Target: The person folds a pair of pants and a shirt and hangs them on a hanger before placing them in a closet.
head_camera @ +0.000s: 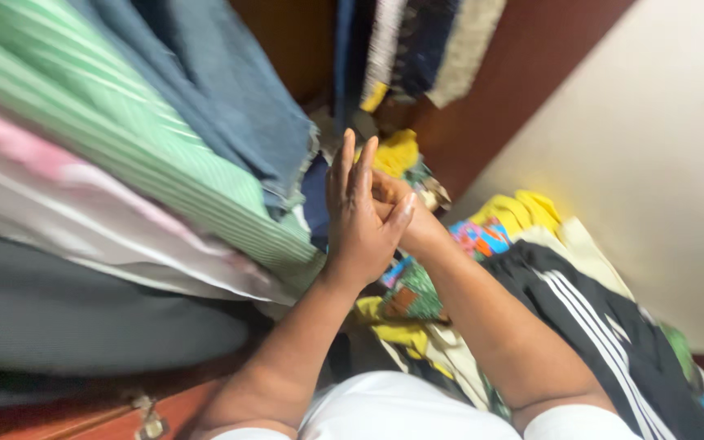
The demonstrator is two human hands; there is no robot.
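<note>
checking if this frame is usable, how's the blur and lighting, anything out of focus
Head view: the folded fabrics at left are smeared by motion blur, stripes streaked; the left hand and right hand, pressed together, are fairly sharp; lighting is soft and even, the wall bright but not glaring; the clothes pile is mildly soft.

Both hands meet in front of the body, forearms bare.

The left hand [358,220] stands upright, fingers straight and close together, pointing to twelve o'clock. The right hand [401,210] lies behind it at two o'clock, touching it; its forearm slants down to five o'clock.
</note>
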